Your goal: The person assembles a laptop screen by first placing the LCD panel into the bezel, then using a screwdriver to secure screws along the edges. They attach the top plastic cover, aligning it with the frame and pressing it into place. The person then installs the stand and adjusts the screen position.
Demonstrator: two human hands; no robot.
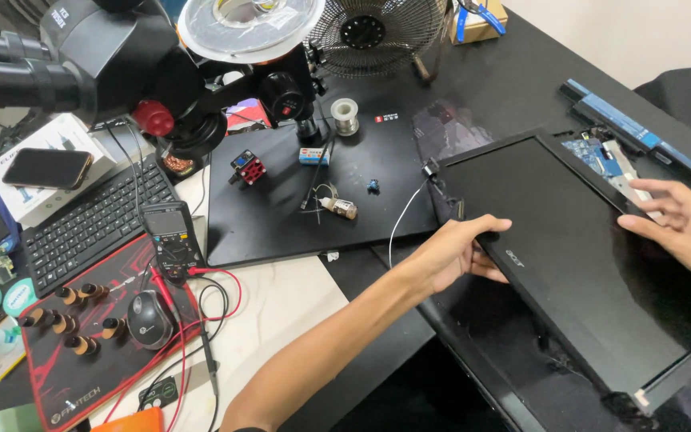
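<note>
Laptop screen panel [569,256] lying tilted over the opened laptop base [641,152] at the right of the dark table [505,72]; left hand [453,254] curled round its lower-left bezel, thumb on top, fingers beneath; right hand [681,224] spread, fingertips at the upper right edge. Probably thin, light, somewhat flexible and fragile; glossy face likely slippery; best gripped by the bezel edges, never pressed on the glass; thin white cable [403,220] trailing near the top-left corner.
</note>
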